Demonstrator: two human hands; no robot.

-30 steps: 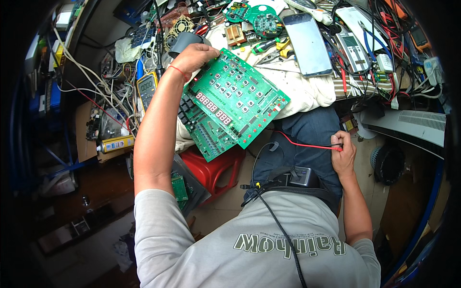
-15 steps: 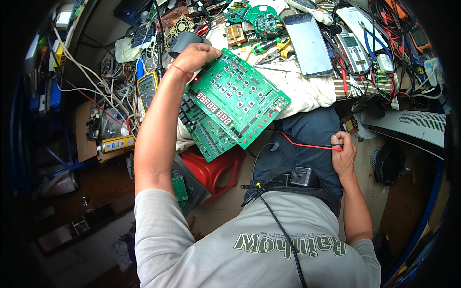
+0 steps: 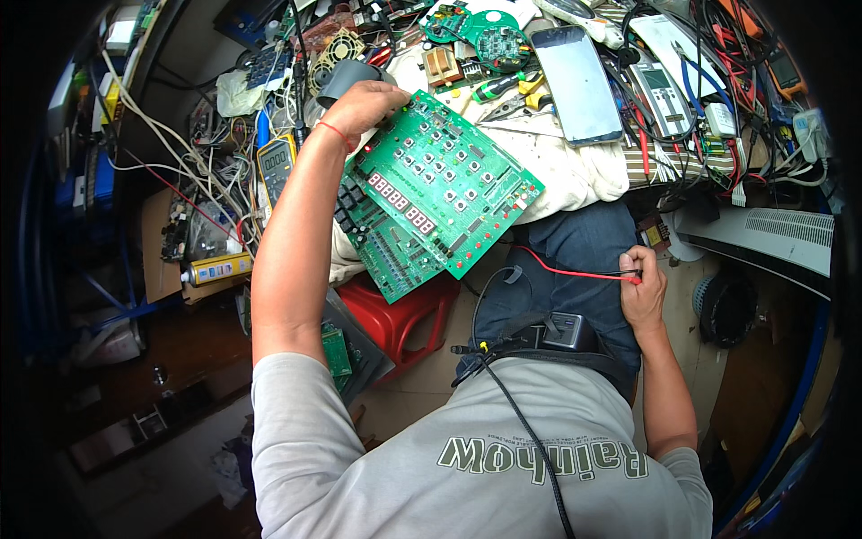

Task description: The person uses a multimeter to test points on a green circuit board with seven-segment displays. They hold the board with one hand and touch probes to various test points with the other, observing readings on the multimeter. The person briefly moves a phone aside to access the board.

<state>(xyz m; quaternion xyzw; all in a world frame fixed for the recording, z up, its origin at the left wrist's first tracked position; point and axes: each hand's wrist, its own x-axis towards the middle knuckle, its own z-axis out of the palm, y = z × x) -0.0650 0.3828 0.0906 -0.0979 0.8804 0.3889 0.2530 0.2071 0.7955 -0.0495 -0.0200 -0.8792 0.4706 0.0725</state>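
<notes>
My left hand (image 3: 364, 105) grips the far left corner of a large green circuit board (image 3: 440, 184) with rows of buttons and red number displays; a second green board (image 3: 391, 251) lies under it. A red string circles that wrist. My right hand (image 3: 643, 292) rests by my knee, pinching red and black test probes (image 3: 620, 273); their red lead (image 3: 557, 267) runs back toward the boards. Both boards lie tilted on a white cloth (image 3: 575, 175) over the bench edge and my lap.
A yellow multimeter (image 3: 275, 164) sits left of my arm, a phone (image 3: 579, 83) and round green boards (image 3: 485, 36) beyond the board. Tools, cables and remotes crowd the bench at the right. A red plastic stool (image 3: 400, 314) stands below, a spray can (image 3: 215, 268) at left.
</notes>
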